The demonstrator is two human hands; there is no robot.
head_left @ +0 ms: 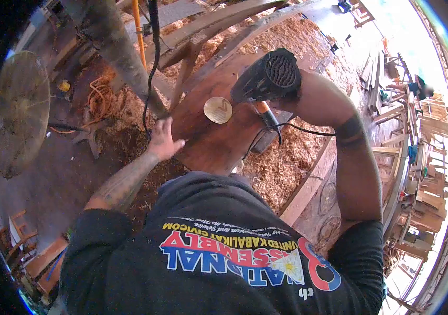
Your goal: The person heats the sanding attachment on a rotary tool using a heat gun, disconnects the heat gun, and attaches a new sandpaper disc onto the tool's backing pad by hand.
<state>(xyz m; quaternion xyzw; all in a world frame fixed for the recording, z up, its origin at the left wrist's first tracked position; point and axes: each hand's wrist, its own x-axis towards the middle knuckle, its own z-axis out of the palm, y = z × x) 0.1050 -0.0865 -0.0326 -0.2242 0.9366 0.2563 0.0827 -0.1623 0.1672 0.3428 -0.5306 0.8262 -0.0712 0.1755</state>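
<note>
My right hand (316,102) is wrapped round a black hair dryer (258,79), whose wavy rear vent faces up and right. Its nozzle end points down-left, over a reddish-brown wooden board (203,142). Just beside the nozzle, a pale round disc (217,110) with a darker curved mark lies on the board. My left hand (163,140) has its fingers spread at the board's left edge and holds nothing. Below the dryer, an orange and black power tool (267,113) with a black cord lies near the board's right side, partly hidden.
Wood shavings (281,173) cover much of the ground around the board. A black cable (154,52) hangs down near my left hand, beside a thick post (114,47). A large round slab (17,113) stands at far left. Another person (418,88) is at the far right among stacked lumber.
</note>
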